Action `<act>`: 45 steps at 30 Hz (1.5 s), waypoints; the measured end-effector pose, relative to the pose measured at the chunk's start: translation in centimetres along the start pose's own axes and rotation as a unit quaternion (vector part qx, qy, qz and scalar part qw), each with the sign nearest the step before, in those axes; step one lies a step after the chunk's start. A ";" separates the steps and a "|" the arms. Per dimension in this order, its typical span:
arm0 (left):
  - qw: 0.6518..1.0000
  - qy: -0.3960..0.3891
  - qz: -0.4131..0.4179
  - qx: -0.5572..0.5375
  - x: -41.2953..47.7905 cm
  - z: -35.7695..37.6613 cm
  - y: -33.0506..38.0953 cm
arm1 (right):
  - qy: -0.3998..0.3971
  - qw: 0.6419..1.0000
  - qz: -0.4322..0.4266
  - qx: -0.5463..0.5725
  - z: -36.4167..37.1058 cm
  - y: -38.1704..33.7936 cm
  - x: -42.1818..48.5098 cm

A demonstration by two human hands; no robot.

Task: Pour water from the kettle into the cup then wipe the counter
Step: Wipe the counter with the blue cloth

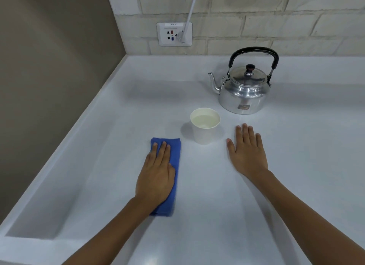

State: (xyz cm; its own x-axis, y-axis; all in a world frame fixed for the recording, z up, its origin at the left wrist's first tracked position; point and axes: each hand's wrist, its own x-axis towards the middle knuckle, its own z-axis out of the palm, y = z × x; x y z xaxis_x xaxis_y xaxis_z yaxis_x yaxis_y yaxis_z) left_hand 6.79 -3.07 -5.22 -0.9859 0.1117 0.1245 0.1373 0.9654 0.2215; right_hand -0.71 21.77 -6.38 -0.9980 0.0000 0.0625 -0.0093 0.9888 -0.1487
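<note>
A shiny metal kettle [245,90] with a black handle stands upright on the white counter [207,195], spout pointing left. In front of it a white paper cup [205,127] holds water. Left of the cup lies a folded blue cloth [173,156]. My left hand [156,175] rests flat on the cloth, fingers extended, pressing it to the counter. My right hand [246,151] lies flat and open on the bare counter just right of the cup, holding nothing.
A wall socket plate [173,33] with a white plug and cable sits on the tiled back wall. A brown wall borders the counter's raised left edge [65,146]. The kettle and cup stand close together behind my hands.
</note>
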 end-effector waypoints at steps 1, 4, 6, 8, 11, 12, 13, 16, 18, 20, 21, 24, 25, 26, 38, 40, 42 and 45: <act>1.000 0.000 -0.015 0.020 0.3 0.3 1.0 | 0.000 1.000 0.001 -0.001 0.0 -0.1 0.0; 0.998 -0.010 -0.032 0.058 0.1 0.9 4.2 | 0.002 1.000 0.000 -0.004 0.0 -0.2 0.1; 0.999 -0.020 -0.012 0.044 -0.8 1.2 6.3 | 0.000 1.000 0.001 -0.004 0.0 -0.2 0.2; 0.999 -0.020 0.027 0.024 -1.9 0.9 7.4 | -0.004 1.000 0.001 0.000 0.0 -0.1 0.1; 0.997 -0.008 0.077 -0.029 -2.5 -0.1 5.5 | -0.004 1.000 -0.001 0.007 -0.2 0.2 0.2; 0.996 -0.006 0.080 -0.027 -2.5 -0.4 4.3 | -0.004 1.000 -0.002 0.009 -0.2 0.2 0.2; 0.997 -0.007 0.073 -0.020 -2.2 -0.6 3.1 | -0.004 1.000 -0.002 0.012 -0.2 0.3 0.1; 0.999 -0.026 0.018 -0.022 -1.0 -0.7 0.8 | -0.008 1.000 -0.001 0.016 -0.2 0.2 0.0; 1.000 -0.007 0.004 -0.003 -0.6 -0.1 1.1 | -0.008 1.000 0.000 0.013 -0.1 0.0 0.1; 1.000 -0.003 -0.005 0.005 -0.6 0.4 2.5 | -0.005 1.000 0.001 0.010 0.0 -0.2 0.2; 1.000 0.001 -0.008 -0.002 -0.8 0.6 3.4 | -0.001 1.000 0.001 0.009 0.1 -0.2 0.2; 1.000 0.004 0.007 -0.025 -1.3 1.4 6.5 | 0.008 1.000 -0.001 0.007 0.2 -0.1 0.2; 0.999 0.001 0.012 -0.029 -1.3 1.7 7.6 | 0.006 1.000 0.001 0.008 0.2 -0.1 0.2; 0.999 -0.002 0.014 -0.033 -1.3 1.9 8.6 | 0.002 1.000 0.003 0.010 0.2 0.0 0.2; 0.976 -0.008 -0.086 -0.198 2.0 -0.5 -0.1 | -0.007 0.978 -0.054 0.201 -4.1 -6.7 -8.7; 0.984 -0.038 -0.102 -0.139 3.0 -0.1 -0.9 | -0.040 0.976 -0.087 0.194 -3.4 -9.4 -10.5; 0.990 -0.049 -0.097 -0.086 3.4 0.6 -0.8 | -0.058 0.980 -0.078 0.175 -2.6 -11.0 -11.0; 0.996 -0.030 -0.086 -0.024 3.2 1.3 -0.7 | -0.058 0.989 -0.061 0.120 -2.0 -11.7 -11.0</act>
State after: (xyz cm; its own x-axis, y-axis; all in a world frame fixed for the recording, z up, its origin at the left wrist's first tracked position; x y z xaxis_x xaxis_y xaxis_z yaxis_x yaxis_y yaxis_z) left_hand 3.44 -3.07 -6.27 -0.9990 -0.0389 0.0222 -0.0310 0.9591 0.2815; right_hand 10.49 10.50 -3.37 -0.9888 -0.1486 -0.0160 -0.1316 0.9165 -0.3779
